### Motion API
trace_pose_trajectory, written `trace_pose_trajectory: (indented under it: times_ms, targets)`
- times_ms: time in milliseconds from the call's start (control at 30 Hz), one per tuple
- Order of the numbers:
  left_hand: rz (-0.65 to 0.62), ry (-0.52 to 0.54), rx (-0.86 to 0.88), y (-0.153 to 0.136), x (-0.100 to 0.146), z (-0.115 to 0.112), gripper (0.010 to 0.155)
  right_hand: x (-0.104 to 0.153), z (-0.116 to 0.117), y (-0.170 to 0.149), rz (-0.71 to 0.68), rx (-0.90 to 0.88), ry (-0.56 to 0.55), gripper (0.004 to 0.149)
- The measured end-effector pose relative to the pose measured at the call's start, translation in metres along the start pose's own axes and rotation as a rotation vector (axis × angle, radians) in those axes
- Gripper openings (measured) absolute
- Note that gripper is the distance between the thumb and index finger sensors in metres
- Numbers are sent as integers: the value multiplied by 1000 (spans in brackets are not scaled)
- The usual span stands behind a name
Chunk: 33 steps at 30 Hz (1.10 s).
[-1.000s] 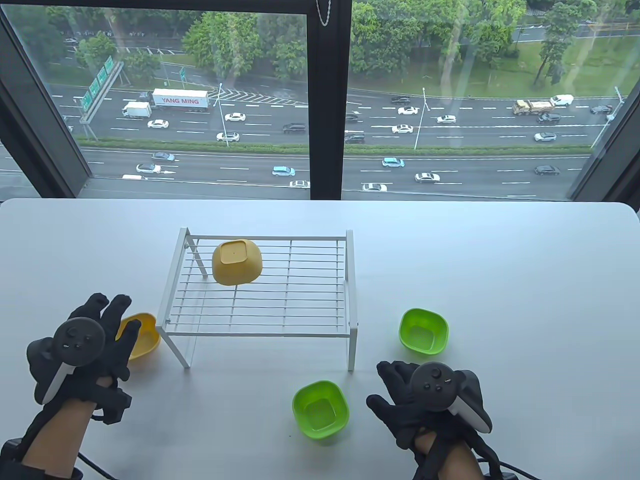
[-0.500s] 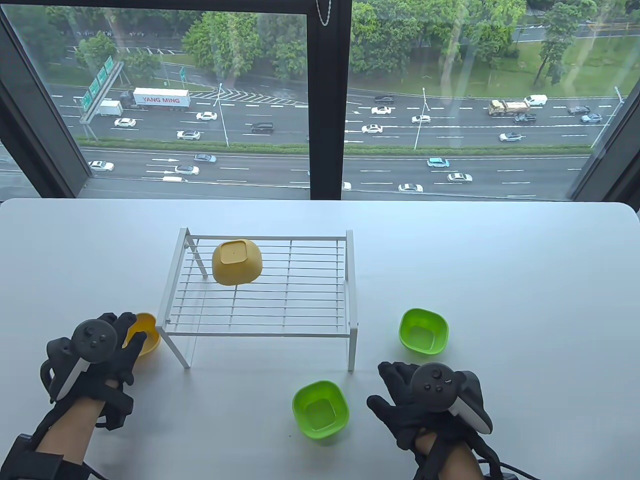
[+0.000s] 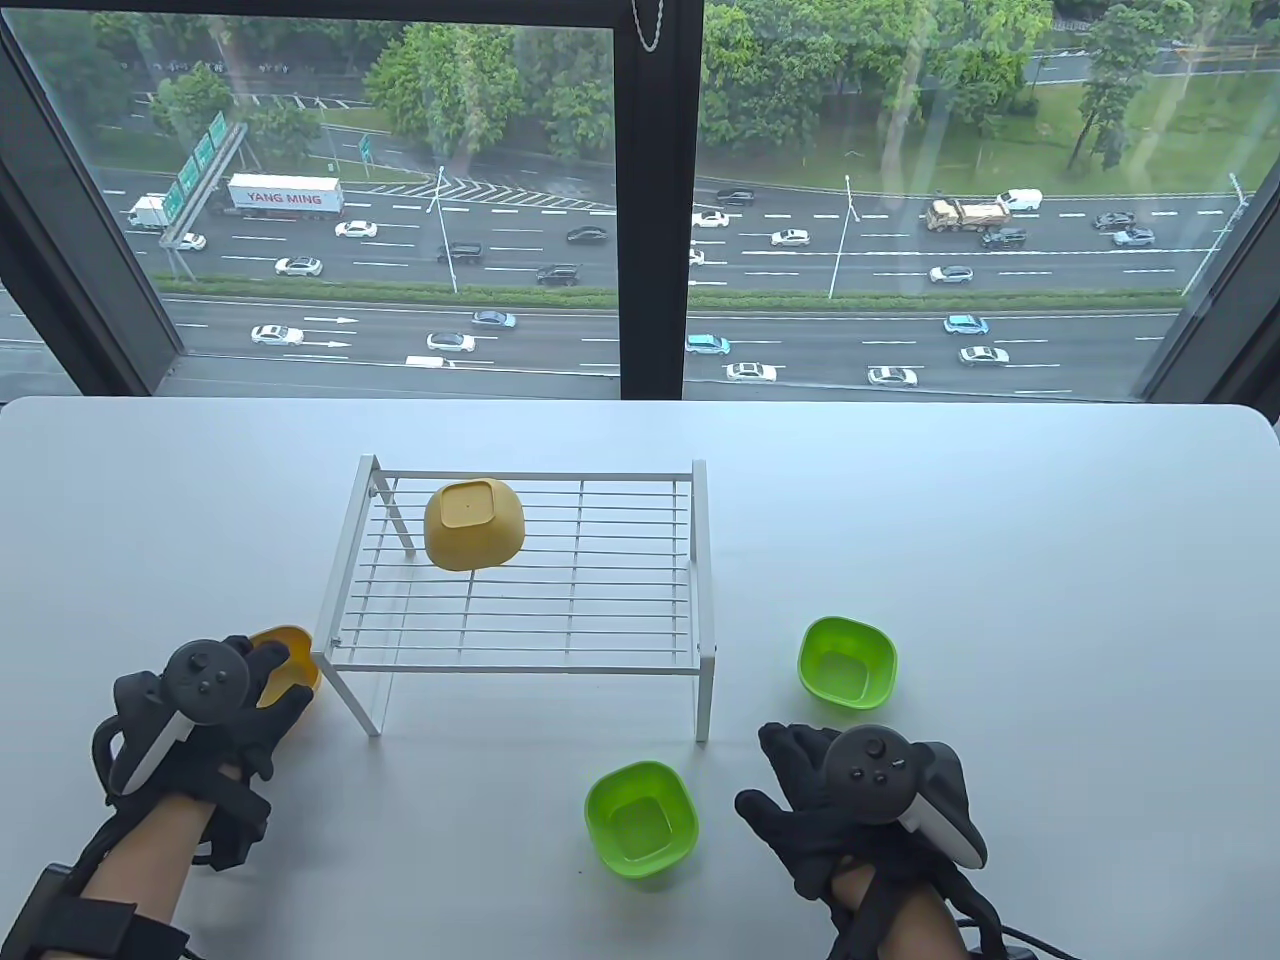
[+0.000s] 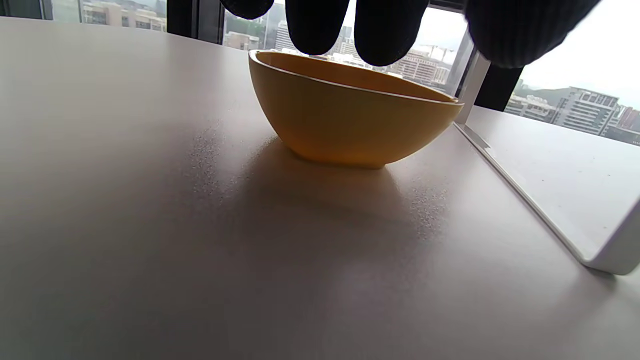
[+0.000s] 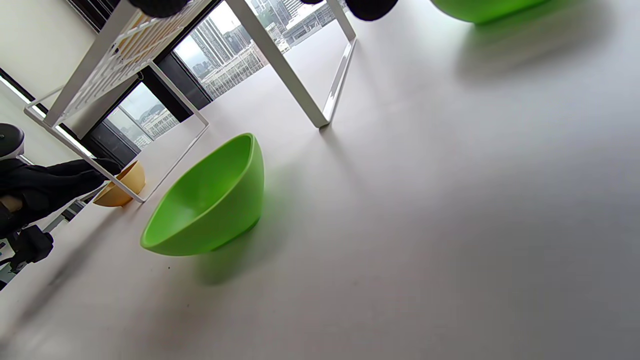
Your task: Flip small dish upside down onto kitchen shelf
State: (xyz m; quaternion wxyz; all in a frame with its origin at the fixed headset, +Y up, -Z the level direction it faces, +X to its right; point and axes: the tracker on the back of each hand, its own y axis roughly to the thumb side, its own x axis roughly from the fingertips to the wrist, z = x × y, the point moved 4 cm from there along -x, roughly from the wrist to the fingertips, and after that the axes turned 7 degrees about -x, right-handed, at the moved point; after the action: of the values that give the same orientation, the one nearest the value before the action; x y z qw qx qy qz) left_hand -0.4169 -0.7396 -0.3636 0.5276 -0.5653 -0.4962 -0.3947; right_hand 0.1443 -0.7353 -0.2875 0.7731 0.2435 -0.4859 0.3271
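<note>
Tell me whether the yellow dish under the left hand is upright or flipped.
Upright: the yellow dish rests base-down on the table, rim facing up.

My table view looks down from above the near edge toward the window. My left wrist view sits low, close behind its fingertips (image 4: pixel 385 35), facing the yellow dish (image 4: pixel 350 120) just below them. My right wrist view is tilted, fingertips (image 5: pixel 370 7) at top; it shares that dish (image 5: pixel 117 192) and the white shelf (image 5: pixel 280 65).
</note>
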Motion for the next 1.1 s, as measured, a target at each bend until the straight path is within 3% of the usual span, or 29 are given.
trace_pose_trajectory:
  times_ms: [600,767,1100]
  targets:
    - [22,-62,-140,9,-3,-14,61,-1,1,0,2,-1,12,82]
    - [34,-83,-205,13,-3,-17,49,0,1,0,6,4,10,82]
    - [24,28,-234,19,2,-1,42,0,0,1,2,13,3,82]
